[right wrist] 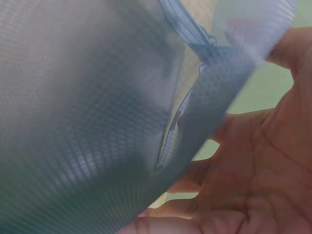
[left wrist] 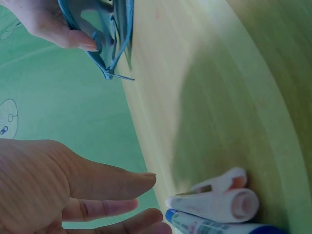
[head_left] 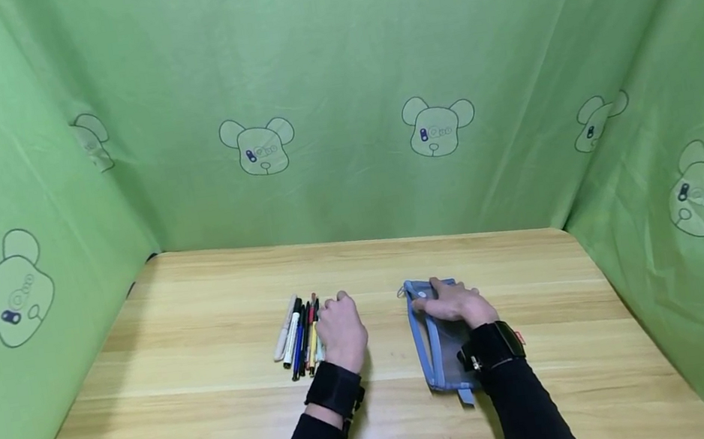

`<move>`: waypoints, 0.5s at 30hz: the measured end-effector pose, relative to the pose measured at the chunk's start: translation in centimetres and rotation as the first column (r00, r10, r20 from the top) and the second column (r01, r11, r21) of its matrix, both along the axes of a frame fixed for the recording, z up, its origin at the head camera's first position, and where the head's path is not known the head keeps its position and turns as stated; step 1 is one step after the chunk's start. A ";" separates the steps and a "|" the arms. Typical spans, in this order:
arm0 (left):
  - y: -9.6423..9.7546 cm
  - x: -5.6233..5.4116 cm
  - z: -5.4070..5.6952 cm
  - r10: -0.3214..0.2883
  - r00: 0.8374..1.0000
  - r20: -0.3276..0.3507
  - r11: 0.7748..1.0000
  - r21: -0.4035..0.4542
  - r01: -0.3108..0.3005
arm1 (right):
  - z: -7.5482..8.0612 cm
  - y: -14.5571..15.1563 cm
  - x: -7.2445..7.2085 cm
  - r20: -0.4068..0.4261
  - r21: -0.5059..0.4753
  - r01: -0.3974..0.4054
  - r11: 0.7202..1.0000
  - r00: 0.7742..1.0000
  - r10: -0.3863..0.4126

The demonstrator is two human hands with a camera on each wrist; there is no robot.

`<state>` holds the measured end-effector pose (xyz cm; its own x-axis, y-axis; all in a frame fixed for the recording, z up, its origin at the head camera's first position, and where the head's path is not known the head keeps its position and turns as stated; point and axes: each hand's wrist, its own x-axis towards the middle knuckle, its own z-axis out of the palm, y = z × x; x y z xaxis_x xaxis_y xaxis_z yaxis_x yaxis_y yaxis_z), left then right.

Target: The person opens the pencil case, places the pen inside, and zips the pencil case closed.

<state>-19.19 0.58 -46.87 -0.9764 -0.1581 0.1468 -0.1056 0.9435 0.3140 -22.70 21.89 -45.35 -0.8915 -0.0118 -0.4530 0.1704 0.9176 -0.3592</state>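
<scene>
Several pens and markers (head_left: 299,341) lie side by side on the table, left of the middle. My left hand (head_left: 344,331) is at their right side, covering part of the nearest ones. In the left wrist view its thumb and fingers reach out, with a gap between, beside a pale capped marker (left wrist: 226,204) and a blue-and-white pen (left wrist: 209,225). A blue mesh zip pouch (head_left: 436,358) lies to the right, its zipper opening spread. My right hand (head_left: 455,303) grips the pouch near its far end, thumb at the zipper edge; the mesh partly veils the fingers in the right wrist view.
The wood-grain table (head_left: 207,438) extends around both hands. Green cloth (head_left: 325,41) printed with bear heads walls in the back and both sides. A small strap (head_left: 466,397) sticks out from the pouch's near end.
</scene>
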 end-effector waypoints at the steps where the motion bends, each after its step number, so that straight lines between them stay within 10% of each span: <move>1: 0.0 0.0 -0.1 0.004 1.000 0.004 1.000 0.004 -0.004 | -0.1 0.0 0.0 0.002 -0.001 0.002 1.000 1.000 -0.002; 15: -0.7 -0.5 -0.8 0.000 1.000 -0.023 0.998 0.060 0.001 | 0.1 -0.1 0.0 -0.008 0.008 -0.008 1.000 1.000 0.008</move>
<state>-19.73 -0.14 -47.65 -0.9730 -0.1667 0.1598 -0.0970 0.9229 0.3727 -22.66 21.75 -45.29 -0.8948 -0.0151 -0.4461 0.1603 0.9219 -0.3528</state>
